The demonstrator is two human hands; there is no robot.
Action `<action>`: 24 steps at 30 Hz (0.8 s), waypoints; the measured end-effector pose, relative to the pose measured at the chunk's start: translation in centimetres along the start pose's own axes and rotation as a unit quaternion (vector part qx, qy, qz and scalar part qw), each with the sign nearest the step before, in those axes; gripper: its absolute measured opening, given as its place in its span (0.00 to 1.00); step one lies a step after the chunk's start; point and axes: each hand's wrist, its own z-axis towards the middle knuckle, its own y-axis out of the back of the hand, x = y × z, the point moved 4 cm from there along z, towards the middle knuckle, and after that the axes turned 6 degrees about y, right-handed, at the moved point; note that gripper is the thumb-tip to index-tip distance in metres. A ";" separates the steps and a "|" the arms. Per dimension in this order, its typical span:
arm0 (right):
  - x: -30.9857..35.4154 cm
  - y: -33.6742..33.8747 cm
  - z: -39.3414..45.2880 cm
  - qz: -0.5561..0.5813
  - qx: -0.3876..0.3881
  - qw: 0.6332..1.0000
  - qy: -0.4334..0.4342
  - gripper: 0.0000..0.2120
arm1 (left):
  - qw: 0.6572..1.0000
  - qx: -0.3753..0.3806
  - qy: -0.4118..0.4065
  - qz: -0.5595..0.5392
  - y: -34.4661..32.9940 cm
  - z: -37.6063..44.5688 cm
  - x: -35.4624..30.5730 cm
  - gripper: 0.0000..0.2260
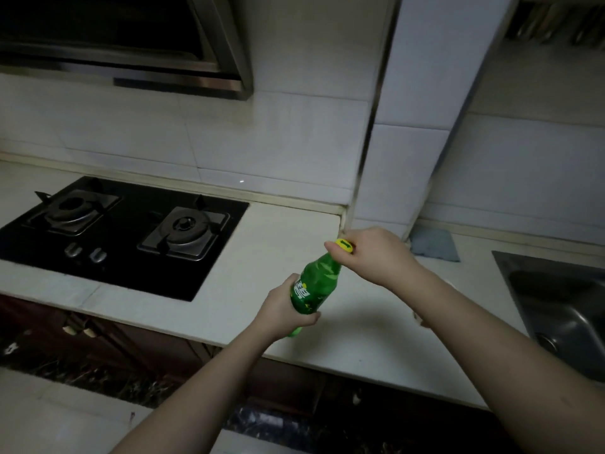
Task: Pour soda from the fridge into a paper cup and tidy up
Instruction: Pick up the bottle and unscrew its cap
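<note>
Soda bottle, green plastic, held in the air above the front of the white counter, and the action is all at the top. The right hand has its fingers curled round the yellow cap, thumb tip poking out on the left side of it, the cap's top face turned up toward the camera. Down the bottle, the left hand wraps the lower body, label showing just above the thumb, green base peeking out beneath the palm.

Here's the geometry that matters: the bottle leans, its long axis running from the base at lower left up to the cap at upper right, so the cap sits right inside the right fingers while the left hand anchors the far end. Looks like a twist is coming, right turning, left bracing.

Outward: a two-burner hob to the left, a grey cloth by the wall, a steel sink at right. No paper cup clearly visible; the right forearm may hide it.
</note>
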 end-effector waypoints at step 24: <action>-16.5 4.9 -12.6 0.072 0.088 0.984 0.135 0.20 | 0.978 0.194 -0.029 0.073 -18.4 -1.2 -10.5 0.19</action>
